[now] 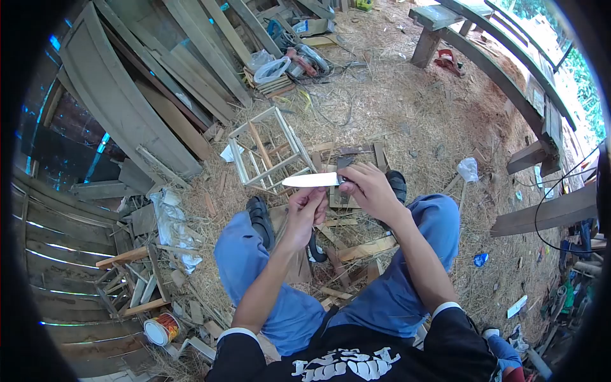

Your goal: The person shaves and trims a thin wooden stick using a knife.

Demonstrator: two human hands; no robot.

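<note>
A knife with a pale, shiny blade (310, 181) lies level in front of me, its tip toward the left. My right hand (368, 187) is closed round the handle end, where a dark block-like piece (344, 163) shows just above the fingers. Under the blade, my left hand (308, 209) has its fingers pressed together at the lower edge; whether it pinches the blade or a small thing there, I cannot make out. Wood offcuts (369, 248) lie on the ground between my legs, near a dark curved object (315, 248).
Ahead stands a small wooden frame (270, 167). Planks and panels (121, 83) lean at the left, above a paint can (161, 328). A long wooden bench (503, 83) is at the upper right. Part of another person (503, 350) shows at the lower right.
</note>
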